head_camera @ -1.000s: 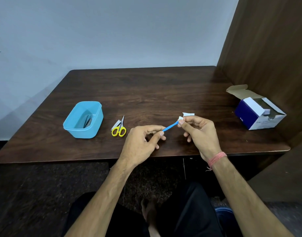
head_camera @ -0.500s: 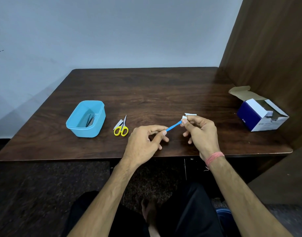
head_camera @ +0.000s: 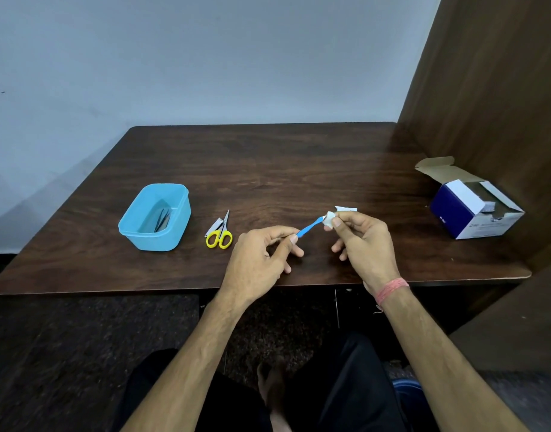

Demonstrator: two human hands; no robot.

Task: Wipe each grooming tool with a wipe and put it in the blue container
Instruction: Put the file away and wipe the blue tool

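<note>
Both hands work a slim blue tool over the near middle of the table.

The left hand (head_camera: 261,260) pinches the blue tool (head_camera: 310,229) by its near end; the right hand (head_camera: 366,244) pinches a white wipe (head_camera: 331,218) round its far tip. The blue container (head_camera: 174,235) sits left, dark tools inside, yellow scissors (head_camera: 219,235) just beside it, an open box (head_camera: 473,210) far right.

Dark wooden table (head_camera: 268,169), brown wooden partition (head_camera: 492,88) at right, grey-blue wall (head_camera: 205,57) behind
</note>
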